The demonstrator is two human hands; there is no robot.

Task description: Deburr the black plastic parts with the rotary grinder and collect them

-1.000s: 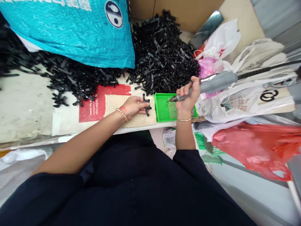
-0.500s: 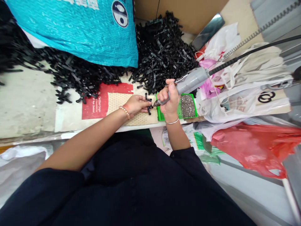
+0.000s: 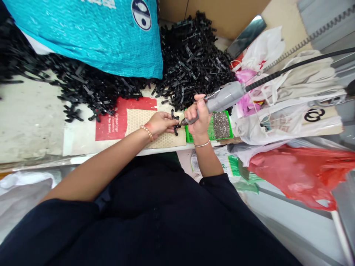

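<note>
My left hand (image 3: 160,124) pinches a small black plastic part (image 3: 175,130) with several arms, just over a beige textured mat (image 3: 138,120). Wrapped around a grey electric screwdriver (image 3: 226,96) is my right hand (image 3: 199,119). The tool lies tilted, its tip pointing left and meeting the black part at my left fingertips; the exact contact is too small to make out. Under and beside my right hand sits a green perforated tray (image 3: 210,129), with small metal screws (image 3: 222,125) heaped in its right side.
A large pile of black parts (image 3: 191,62) and another heap (image 3: 85,85) lie behind my hands. A blue sack (image 3: 97,40) rests between them. Plastic bags (image 3: 288,122) crowd the right, and a red bag (image 3: 302,173) hangs off the edge. A black cable (image 3: 299,64) trails from the screwdriver.
Almost nothing differs. The screwdriver and my right hand have shifted very slightly left, and the cable sags a little lower. Both hands keep their hold.
</note>
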